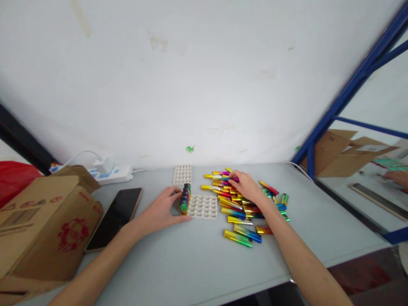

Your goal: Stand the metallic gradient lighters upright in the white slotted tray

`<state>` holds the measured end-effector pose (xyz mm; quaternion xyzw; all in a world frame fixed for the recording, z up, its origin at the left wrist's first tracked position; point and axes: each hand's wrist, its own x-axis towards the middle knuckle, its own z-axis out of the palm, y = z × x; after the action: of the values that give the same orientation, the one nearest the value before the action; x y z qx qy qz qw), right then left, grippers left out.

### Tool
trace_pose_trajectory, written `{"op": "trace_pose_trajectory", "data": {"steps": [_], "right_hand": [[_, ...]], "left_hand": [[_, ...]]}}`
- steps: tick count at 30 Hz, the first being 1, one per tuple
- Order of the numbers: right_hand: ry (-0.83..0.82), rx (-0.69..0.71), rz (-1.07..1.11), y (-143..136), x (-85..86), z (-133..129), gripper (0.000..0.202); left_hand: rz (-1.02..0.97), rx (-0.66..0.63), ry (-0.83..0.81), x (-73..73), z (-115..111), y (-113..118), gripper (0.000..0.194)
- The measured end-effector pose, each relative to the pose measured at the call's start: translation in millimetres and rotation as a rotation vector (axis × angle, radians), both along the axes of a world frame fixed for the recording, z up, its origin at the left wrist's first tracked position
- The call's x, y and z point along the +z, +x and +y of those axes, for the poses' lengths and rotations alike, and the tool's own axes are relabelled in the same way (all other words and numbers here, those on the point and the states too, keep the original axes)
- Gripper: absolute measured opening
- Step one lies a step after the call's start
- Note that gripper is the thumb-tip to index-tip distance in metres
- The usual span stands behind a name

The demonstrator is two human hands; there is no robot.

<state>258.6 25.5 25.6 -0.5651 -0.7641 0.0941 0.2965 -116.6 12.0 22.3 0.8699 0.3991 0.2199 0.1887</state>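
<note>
A short row of shiny lighters (185,199) with black tops stands upright along the left side of a white tray of round hollows (204,207). My left hand (164,211) brackets that end of the tray, thumb at its near corner and fingers at the far end of the row. Many more metallic lighters (237,239), in yellow, green, blue, red and purple, lie in a loose pile to the right. At the pile's far side, my right hand (245,185) is closed with its fingertips on a purplish lighter (235,179), partly hidden.
A second white tray (182,174) lies behind, near the wall. To the left are a dark phone (116,216), a cardboard box (47,225) and a power strip (117,174). A blue metal frame (338,97) rises at right; beyond it are an open carton (344,153) and another person's hand (397,177).
</note>
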Motion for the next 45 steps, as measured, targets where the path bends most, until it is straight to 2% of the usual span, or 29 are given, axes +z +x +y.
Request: {"op": "trace_pose_trajectory", "data": {"steps": [3,7,10,12,14,16,18,24,28,34,37,41,43,45], "right_hand": [[0.067,-0.019,0.215,-3.2,2.6,-0.2,0.014],[0.048,-0.1,0.587,-14.7,7.4,0.1,0.039],[-0.117,-0.035,0.899,-33.3,12.5,-6.7,0.048],[-0.266,0.06,1.123,-48.7,16.5,-14.7,0.052],[-0.413,0.176,1.246,-63.2,20.7,-23.3,0.057],[-0.511,0.248,1.22,-74.5,23.9,-30.3,0.057],[-0.507,0.241,1.089,-82.5,24.9,-34.7,0.056],[-0.098,0.026,0.615,-96.6,15.1,-39.5,0.055],[-0.023,0.026,0.46,-100.0,10.2,-42.3,0.052],[0.01,0.025,0.398,-100.3,9.2,-42.1,0.047],[-0.021,0.087,0.388,-101.4,10.3,-42.3,0.044],[-0.024,0.296,0.309,-103.3,13.0,-44.8,0.052],[0.012,0.313,0.23,-104.4,13.2,-45.4,0.057],[0.019,0.267,0.188,-105.3,12.0,-44.7,0.058]], "left_hand": [[0.004,-0.007,0.007,-0.6,0.9,-2.3,0.055],[0.022,-0.002,0.012,-2.5,0.7,-2.1,0.057],[0.029,0.002,0.019,-1.8,-0.3,-1.2,0.058],[0.027,0.001,0.012,-0.2,-1.2,-0.8,0.057],[0.027,0.0,-0.002,1.8,-2.2,-0.3,0.057],[0.029,0.004,-0.019,3.8,-3.2,0.3,0.058],[0.03,0.009,-0.032,5.4,-4.1,1.1,0.058],[-0.002,0.006,-0.038,6.8,-4.5,2.1,0.056],[-0.023,0.003,-0.011,3.5,-3.2,0.4,0.056],[-0.035,-0.003,0.034,-0.9,-2.3,-0.4,0.056],[-0.042,-0.01,0.034,1.1,-3.3,0.2,0.056],[-0.046,-0.023,0.013,5.0,-5.4,0.7,0.055],[-0.045,-0.037,0.021,6.6,-6.8,0.8,0.055],[-0.041,-0.05,0.035,8.2,-8.5,1.2,0.054]]}}
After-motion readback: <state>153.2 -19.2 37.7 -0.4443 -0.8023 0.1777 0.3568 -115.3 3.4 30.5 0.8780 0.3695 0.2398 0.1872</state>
